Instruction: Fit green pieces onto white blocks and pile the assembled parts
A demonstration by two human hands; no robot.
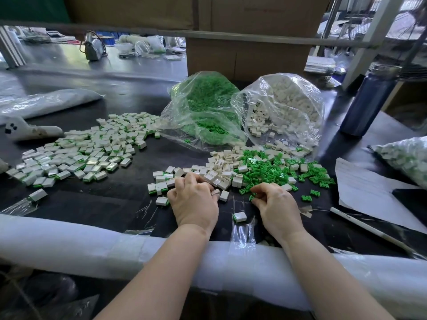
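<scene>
We log the left hand (193, 199), grip curled on a white block (215, 192) beside the loose white blocks (219, 168), and the right hand (276, 202) pinching a green piece (251, 197) at the green heap (275, 170). Assembled parts (78, 153) lie far left on the desk (115, 199). Risk, we judge: a misaligned piece jams or slips into the heap.

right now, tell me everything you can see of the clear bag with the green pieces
The clear bag of green pieces is thin, crinkled, glossy plastic, slumped on the dark table beyond the hands. Small bright green parts fill it, heaped high at the back. It lies beside the bag of white blocks, apparently touching it.
</scene>
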